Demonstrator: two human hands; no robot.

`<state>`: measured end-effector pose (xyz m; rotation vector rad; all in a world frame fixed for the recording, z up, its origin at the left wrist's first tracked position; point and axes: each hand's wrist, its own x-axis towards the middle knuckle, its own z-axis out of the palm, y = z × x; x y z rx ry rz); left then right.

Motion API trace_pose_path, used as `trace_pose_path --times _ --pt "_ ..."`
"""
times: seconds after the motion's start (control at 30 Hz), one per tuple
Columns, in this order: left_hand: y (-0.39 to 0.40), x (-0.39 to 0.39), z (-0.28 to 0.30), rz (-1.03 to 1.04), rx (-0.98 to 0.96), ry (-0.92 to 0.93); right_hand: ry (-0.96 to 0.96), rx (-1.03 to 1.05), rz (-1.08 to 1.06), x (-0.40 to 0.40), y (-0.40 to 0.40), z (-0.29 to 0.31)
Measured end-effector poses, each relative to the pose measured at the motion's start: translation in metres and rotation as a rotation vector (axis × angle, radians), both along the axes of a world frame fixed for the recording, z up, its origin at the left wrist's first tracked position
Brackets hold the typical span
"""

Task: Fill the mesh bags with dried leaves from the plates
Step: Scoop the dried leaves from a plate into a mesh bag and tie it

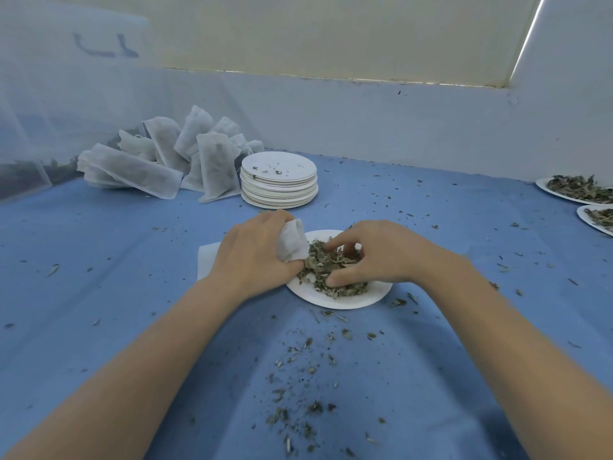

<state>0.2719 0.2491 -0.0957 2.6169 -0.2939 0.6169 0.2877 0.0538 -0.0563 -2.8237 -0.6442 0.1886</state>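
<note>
Loose crumbs of leaf (298,386) lie scattered nearest the viewer on the blue cloth (99,293) that covers the counter. Just beyond them a white paper plate (341,302) holds a heap of dried leaves (326,270). The left hand (255,257) grips a white mesh bag (292,242) at the plate's left rim, its fingers curled round the fabric, the bag's mouth turned toward the heap. The right hand (378,254) rests on the leaves with fingers curled down into them, pinching some of the pile. A white sheet (207,260) pokes out from under the left hand; what it is cannot be told.

Farther back stands a stack of empty plates (278,187), a few leaf flecks on the top one. Left of it, touching the stack, lies a pile of filled mesh bags (159,161), dark leaf showing faintly through the fabric. At the right edge two more plates of leaves (577,190) are cut off by the frame.

A pale wall (365,117) rises behind the counter. At far left, a hazy translucent cover (49,94) blurs whatever sits behind it.
</note>
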Motion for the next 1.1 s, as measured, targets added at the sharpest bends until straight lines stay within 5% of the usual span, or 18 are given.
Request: trace_pose_path --times 0.3,0.5,0.8,0.93,1.1 --pt "0.001 -0.001 0.001 -0.015 -0.010 -0.007 -0.187 -0.006 0.059 0.006 0.008 -0.010" --pt "0.002 0.000 0.002 -0.017 -0.017 -0.007 -0.351 0.184 0.038 0.000 0.001 0.012" --pt "-0.006 -0.001 0.003 -0.038 0.100 -0.117 -0.502 -0.102 0.203 -0.016 0.029 0.009" --pt "-0.011 -0.002 0.002 -0.036 0.088 -0.107 -0.491 0.412 0.175 -0.017 0.032 0.006" --pt "-0.013 -0.005 0.007 -0.043 -0.120 -0.066 -0.042 0.976 0.018 -0.019 0.033 0.005"
